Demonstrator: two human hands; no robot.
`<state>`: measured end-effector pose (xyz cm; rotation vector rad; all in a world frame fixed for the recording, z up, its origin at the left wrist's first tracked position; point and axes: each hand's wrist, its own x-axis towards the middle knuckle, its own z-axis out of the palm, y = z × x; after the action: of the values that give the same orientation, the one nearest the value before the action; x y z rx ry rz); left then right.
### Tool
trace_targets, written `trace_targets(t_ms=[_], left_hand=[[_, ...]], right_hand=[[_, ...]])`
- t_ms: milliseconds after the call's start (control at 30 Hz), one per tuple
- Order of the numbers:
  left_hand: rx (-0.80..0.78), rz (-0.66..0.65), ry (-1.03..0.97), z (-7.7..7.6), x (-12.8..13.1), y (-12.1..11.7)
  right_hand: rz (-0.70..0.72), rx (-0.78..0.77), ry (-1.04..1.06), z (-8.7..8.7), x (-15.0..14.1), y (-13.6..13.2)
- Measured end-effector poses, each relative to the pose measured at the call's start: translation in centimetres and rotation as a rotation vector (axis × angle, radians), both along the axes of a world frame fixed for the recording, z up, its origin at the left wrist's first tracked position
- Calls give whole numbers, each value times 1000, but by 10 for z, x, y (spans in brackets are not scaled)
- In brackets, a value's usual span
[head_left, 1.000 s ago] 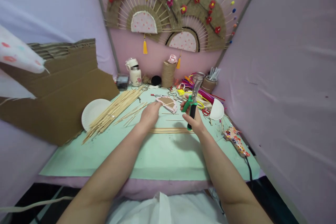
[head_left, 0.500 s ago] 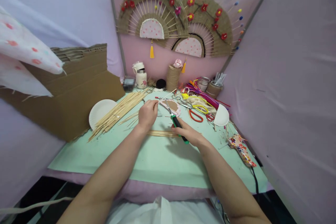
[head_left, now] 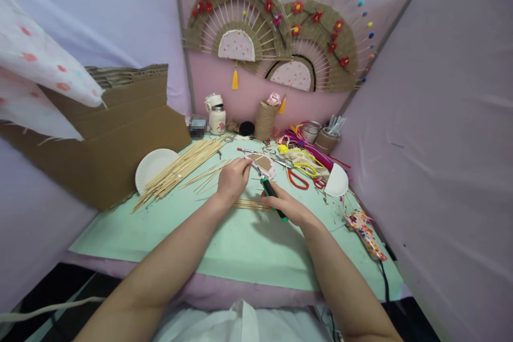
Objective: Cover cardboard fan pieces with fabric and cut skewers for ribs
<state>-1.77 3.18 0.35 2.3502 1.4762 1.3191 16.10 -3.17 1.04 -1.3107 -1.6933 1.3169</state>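
My right hand (head_left: 289, 204) is wrapped round the black-and-green handles of a pair of pliers (head_left: 271, 190), whose metal jaws point up and left. Close to those jaws, my left hand (head_left: 233, 179) is pinched on a thin bamboo skewer, mostly hidden by the fingers. Behind the jaws lies a scallop-edged cardboard piece (head_left: 264, 163) with a pink-and-white rim. A short row of skewers (head_left: 252, 204) rests on the green table under the hands. More loose skewers (head_left: 206, 175) lie to the left of my left hand.
A big skewer bundle (head_left: 180, 173) overlaps a white paper plate (head_left: 150, 165) at left, before a cardboard sheet (head_left: 132, 144). Orange-handled scissors (head_left: 298, 179), a half plate (head_left: 336, 180) and a patterned glue gun (head_left: 365, 232) lie right. Behind stand a bottle (head_left: 217, 117) and twine-wrapped cylinder (head_left: 265, 120).
My left hand has moved a little right, bringing its fingers closer to the pliers' jaws. The right hand keeps its hold on the pliers. The camera view has shifted slightly.
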Motion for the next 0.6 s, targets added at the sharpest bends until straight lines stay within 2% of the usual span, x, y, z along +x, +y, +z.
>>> trace_targets(t_ms=[300,600], left_hand=[[-38,-20,75,-5,2,0],[-78,2,140,-1,2,-2]], right_hand=[[-6,-19,26,2,-2,-1],[1,-36,-5,3,-3,-2]])
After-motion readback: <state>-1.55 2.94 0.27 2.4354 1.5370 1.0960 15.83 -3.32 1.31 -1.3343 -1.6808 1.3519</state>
